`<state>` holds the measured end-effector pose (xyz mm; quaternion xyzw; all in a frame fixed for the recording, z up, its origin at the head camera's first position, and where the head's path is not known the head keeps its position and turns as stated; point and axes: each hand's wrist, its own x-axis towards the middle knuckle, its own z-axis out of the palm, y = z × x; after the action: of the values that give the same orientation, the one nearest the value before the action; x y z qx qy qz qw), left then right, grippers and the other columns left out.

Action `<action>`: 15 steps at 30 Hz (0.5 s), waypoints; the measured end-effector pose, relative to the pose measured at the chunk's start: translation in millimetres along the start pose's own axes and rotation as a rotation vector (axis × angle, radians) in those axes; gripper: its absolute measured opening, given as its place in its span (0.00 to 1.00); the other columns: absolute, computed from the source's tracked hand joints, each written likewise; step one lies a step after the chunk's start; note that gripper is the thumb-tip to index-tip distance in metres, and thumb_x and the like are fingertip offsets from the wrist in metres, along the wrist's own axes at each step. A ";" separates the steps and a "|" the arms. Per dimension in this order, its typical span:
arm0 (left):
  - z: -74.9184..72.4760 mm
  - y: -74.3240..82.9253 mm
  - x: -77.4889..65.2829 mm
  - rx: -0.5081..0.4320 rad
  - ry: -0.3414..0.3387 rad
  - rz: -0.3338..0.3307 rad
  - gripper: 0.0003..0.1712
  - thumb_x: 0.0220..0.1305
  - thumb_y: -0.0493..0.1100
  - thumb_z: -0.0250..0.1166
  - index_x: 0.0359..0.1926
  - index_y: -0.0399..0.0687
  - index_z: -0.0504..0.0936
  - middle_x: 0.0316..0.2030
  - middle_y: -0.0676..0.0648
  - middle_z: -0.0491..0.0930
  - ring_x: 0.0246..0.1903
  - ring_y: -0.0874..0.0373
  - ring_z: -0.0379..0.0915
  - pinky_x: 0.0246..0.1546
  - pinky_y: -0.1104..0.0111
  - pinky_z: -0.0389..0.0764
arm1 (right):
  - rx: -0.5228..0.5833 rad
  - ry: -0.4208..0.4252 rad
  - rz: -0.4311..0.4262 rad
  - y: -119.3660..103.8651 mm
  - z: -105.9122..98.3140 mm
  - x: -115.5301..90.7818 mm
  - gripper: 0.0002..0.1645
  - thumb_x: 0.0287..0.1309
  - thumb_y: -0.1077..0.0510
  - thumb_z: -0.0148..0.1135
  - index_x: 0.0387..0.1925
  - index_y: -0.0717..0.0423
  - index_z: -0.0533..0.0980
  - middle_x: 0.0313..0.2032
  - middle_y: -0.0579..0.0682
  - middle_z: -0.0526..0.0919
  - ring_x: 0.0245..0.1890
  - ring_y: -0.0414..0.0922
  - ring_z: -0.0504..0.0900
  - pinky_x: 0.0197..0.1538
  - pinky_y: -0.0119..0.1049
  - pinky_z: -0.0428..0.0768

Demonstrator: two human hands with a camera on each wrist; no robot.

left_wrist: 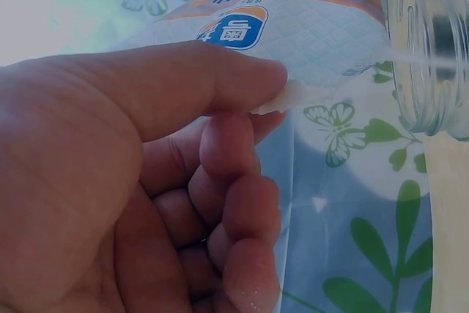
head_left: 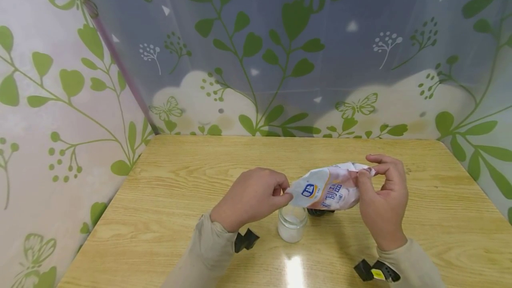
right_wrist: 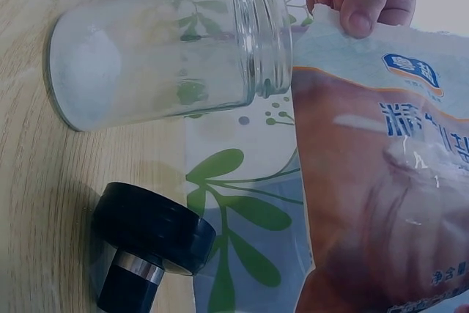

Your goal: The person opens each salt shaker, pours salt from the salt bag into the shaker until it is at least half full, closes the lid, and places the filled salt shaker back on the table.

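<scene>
A salt bag (head_left: 332, 188) with blue lettering hangs tilted between both hands, its left end lower. My left hand (head_left: 252, 197) pinches the bag's corner between thumb and forefinger; the other fingers curl loosely in the left wrist view. At the opposite, raised end, my right hand (head_left: 384, 201) grips the bag with thumb and fingers. Directly below the bag's left end stands an upright glass jar (head_left: 291, 230), with white salt (right_wrist: 84, 78) at its bottom. A faint whitish streak (left_wrist: 421, 58) shows at the jar's mouth in the left wrist view.
A black lid (right_wrist: 157, 229) with a knob lies beside the jar, partly hidden under the bag in the head view. The wooden table (head_left: 180, 168) meets a leaf-patterned cloth (head_left: 256, 57) at its back edge. Black straps (head_left: 246, 240) circle the wrists.
</scene>
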<state>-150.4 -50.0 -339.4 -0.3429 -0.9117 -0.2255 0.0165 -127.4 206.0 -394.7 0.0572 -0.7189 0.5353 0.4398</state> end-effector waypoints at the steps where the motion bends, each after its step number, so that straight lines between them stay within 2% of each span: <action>1: -0.1 0.1 -0.1 0.000 0.000 0.000 0.06 0.69 0.47 0.68 0.34 0.54 0.88 0.19 0.61 0.72 0.19 0.67 0.63 0.22 0.73 0.67 | -0.002 -0.002 -0.001 -0.2 -0.2 0.2 0.07 0.58 0.78 0.57 0.26 0.73 0.69 0.50 0.41 0.77 0.58 0.43 0.73 0.58 0.33 0.65; 8: -0.7 0.7 -0.4 0.005 0.006 0.000 0.07 0.68 0.47 0.67 0.34 0.54 0.88 0.19 0.61 0.72 0.19 0.67 0.63 0.22 0.73 0.67 | 0.012 0.001 0.003 -0.1 -1.2 1.2 0.07 0.58 0.78 0.56 0.26 0.72 0.69 0.54 0.43 0.76 0.69 0.50 0.69 0.70 0.38 0.61; 12: -1.0 0.8 -0.3 0.004 0.006 0.004 0.07 0.69 0.47 0.67 0.34 0.54 0.88 0.18 0.61 0.72 0.19 0.67 0.63 0.22 0.73 0.67 | 0.003 -0.009 -0.005 -2.1 -2.0 2.0 0.07 0.59 0.77 0.56 0.27 0.72 0.69 0.52 0.44 0.78 0.66 0.49 0.71 0.68 0.38 0.62; 15: -0.8 0.4 -0.4 0.003 0.007 0.003 0.07 0.69 0.47 0.67 0.34 0.54 0.88 0.18 0.61 0.72 0.19 0.67 0.62 0.22 0.73 0.66 | 0.006 -0.015 -0.013 -2.8 -2.3 2.3 0.06 0.59 0.77 0.57 0.27 0.74 0.70 0.46 0.48 0.80 0.60 0.46 0.76 0.65 0.36 0.66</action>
<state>-150.0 -50.4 -338.6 -0.3436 -0.9114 -0.2253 0.0208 -126.0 207.6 -391.0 0.0673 -0.7202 0.5340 0.4378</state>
